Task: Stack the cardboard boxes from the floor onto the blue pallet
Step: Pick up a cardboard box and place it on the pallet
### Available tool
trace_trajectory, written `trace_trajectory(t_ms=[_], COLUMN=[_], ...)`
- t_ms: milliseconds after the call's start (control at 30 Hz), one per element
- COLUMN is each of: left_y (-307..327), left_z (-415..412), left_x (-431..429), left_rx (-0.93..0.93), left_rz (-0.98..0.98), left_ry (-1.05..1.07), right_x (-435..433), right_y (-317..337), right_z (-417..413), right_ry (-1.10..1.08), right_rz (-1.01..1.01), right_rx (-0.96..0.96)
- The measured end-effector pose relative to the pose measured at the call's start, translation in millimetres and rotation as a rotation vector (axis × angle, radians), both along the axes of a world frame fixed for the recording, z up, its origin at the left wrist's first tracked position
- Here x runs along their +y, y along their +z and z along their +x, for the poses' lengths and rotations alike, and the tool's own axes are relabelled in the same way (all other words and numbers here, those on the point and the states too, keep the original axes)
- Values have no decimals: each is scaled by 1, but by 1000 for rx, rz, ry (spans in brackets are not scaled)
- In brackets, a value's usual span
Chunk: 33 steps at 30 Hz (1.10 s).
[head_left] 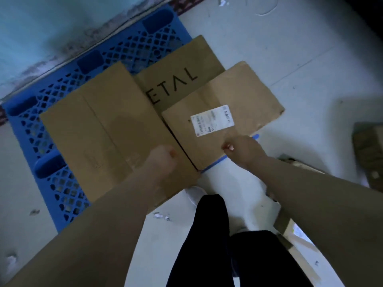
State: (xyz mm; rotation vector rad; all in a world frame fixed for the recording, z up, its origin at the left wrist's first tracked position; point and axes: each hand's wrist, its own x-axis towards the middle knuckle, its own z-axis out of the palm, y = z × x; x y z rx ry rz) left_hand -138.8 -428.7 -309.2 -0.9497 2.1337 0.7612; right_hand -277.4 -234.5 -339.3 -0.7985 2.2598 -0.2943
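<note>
The blue pallet (62,189) lies by the wall with three cardboard boxes on it. A plain box (99,133) sits on the left, one printed "ETAL" (182,67) behind, and one with a white label (226,104) on the right, overhanging the pallet's near edge. My left hand (163,160) is curled into a fist over the plain box's near right corner and holds nothing. My right hand (242,150) is at the labelled box's near edge, its bent fingertips touching the top.
More cardboard boxes lie on the floor at the right (369,150) and behind my right arm (290,226). My dark-trousered legs (209,235) stand just in front of the pallet. Paper scraps (161,216) dot the pale floor.
</note>
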Motion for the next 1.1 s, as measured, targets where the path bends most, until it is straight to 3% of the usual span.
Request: trace_trajectory(t_ms=[367,600,800,1100], left_y=[34,42,28,-36], left_z=[-73,-78,-86,-141], left_x=[157,286,378,434], left_rx=[56,51,49,-37], left_rz=[59,47,194,170], left_ry=[-357,-607,-636,-677], right_x=[196,336,430,475], right_y=[20,36,34,-8], right_z=[37,97,112,78], right_ry=[-443,-913,-1248,-1580], right_rz=[-25,-69,-109,-101], right_rx=[-58,-134,-117,-155])
